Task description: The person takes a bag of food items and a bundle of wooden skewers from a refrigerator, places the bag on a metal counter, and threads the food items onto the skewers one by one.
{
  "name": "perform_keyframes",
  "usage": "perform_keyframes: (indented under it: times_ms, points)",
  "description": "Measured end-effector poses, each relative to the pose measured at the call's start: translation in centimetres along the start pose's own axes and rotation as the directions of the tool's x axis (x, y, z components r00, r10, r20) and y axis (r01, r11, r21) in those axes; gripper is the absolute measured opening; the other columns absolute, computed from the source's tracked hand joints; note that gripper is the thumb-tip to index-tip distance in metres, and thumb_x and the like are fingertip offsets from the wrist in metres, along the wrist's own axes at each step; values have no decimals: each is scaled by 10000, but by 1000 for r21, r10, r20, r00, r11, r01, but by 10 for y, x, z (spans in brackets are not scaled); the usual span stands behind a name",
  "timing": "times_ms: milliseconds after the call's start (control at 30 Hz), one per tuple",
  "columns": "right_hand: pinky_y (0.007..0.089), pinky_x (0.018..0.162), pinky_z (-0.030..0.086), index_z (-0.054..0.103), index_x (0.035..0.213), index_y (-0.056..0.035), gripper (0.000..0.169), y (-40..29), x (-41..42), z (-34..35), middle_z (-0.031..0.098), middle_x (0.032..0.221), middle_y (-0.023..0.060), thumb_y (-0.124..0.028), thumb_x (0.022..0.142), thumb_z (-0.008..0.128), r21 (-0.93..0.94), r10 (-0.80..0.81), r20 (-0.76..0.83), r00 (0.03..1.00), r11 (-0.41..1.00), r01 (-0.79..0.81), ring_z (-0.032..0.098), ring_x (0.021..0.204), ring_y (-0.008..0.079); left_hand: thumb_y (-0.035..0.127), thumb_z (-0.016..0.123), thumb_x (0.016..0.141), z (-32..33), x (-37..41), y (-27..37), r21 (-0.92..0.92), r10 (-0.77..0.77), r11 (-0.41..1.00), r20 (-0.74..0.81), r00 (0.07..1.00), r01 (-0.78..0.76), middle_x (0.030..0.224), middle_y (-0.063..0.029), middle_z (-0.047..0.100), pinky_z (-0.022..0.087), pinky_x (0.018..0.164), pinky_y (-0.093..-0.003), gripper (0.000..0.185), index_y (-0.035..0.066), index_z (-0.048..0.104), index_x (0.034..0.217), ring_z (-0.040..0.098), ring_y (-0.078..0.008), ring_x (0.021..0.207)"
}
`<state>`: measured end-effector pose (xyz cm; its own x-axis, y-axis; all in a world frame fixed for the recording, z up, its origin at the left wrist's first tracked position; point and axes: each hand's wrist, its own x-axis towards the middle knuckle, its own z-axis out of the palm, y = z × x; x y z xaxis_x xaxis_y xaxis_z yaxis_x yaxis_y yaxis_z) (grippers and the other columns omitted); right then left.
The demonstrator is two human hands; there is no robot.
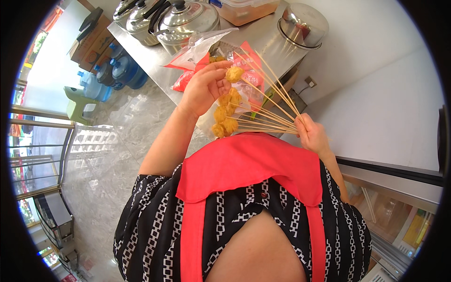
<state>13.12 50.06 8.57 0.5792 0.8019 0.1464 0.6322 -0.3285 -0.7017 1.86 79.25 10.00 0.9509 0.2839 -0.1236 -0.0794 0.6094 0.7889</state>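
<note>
My right hand [312, 135] grips a fan of thin wooden skewers [271, 120] by their ends. Several skewers carry golden-brown food balls [221, 113] at their far tips, and a few fanned towards the top are bare. One single ball [234, 74] is on a skewer's tip, with the fingertips of my left hand [210, 86] right beside it; whether they touch it is hard to tell. Behind my left hand lies an opened red and clear plastic bag [197, 56] with more such balls [216, 59] inside. A second red printed bag [252, 75] is behind the skewers.
On the steel table [155, 68] are lidded steel pots [188, 21], a plastic container [243, 12] and an upturned steel pot [304, 24] by the wall. Large water bottles [127, 70], cardboard boxes [91, 42] and a green plastic stool [79, 105] stand on the floor at the left.
</note>
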Motion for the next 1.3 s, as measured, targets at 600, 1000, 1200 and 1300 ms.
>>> perform_keyframes:
  times_ms: [600, 1000, 1200, 1300]
  points:
    - [366, 444, 404, 479, 876, -48, 115, -1, 6, 5, 515, 541, 124, -156, 905, 455, 108, 43, -14, 999, 993, -41, 563, 492, 284, 38, 536, 849, -13, -6, 1, 51, -52, 997, -108, 993, 57, 887, -122, 628, 494, 620, -184, 98, -22, 594, 901, 573, -92, 677]
    - [398, 452, 390, 478, 864, -63, 111, -3, 11, 10, 515, 557, 139, -171, 892, 473, -28, 11, 10, 1000, 1000, -11, 538, 523, 336, 105, 612, 819, 4, -10, -2, 592, 319, 800, -285, 904, -96, 701, -15, 578, 371, 517, -192, 122, -14, 604, 842, 480, -62, 563]
    - [402, 478, 411, 503, 947, -81, 110, -20, 16, 8, 539, 594, 136, -171, 891, 472, 9, 121, 74, 990, 993, -122, 561, 556, 332, 103, 617, 815, -3, -11, 5, 431, 267, 893, -282, 921, -127, 685, -5, 562, 325, 489, -188, 114, -9, 596, 805, 434, -49, 539]
    - [401, 502, 420, 508, 980, -84, 130, -17, 15, 12, 558, 641, 137, -168, 887, 476, 34, 57, 51, 997, 998, -59, 574, 589, 325, 88, 617, 809, -12, -9, 6, 408, 258, 906, -318, 912, -114, 684, -15, 564, 333, 488, -192, 109, -19, 595, 809, 441, -56, 540]
